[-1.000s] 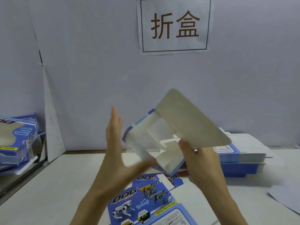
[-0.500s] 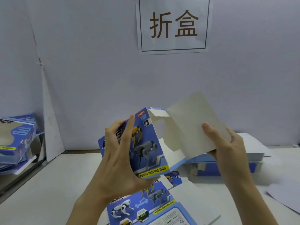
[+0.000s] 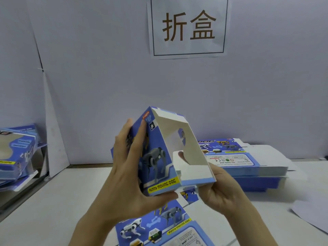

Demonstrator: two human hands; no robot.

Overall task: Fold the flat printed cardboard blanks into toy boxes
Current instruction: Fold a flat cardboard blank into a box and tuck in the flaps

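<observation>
Gone from above the right hand (image 3: 220, 190) was the big plain flap that had stood up half a second before; it had been turned out of sight, and the toy box (image 3: 156, 157) now read as a squared-up sleeve with its white inside open toward the camera. The left hand (image 3: 127, 174) gripped the printed dog panel, fingers spread almost straight over it and the thumb hooked under the lower corner. The right hand cupped the far wall from below and behind, fingers curled round it, and one fingertip (image 3: 181, 155) showed inside against a small inner flap. Both hands held the box clear of the table, above a flat blank (image 3: 159, 226) lying just below the wrists. Beyond the right hand lay a stack of blanks (image 3: 248, 166); well off to the left hand's outer side sat folded boxes (image 3: 16, 153). By my reading the body was formed and an end closure was under way, with the tucking still to finish.
</observation>
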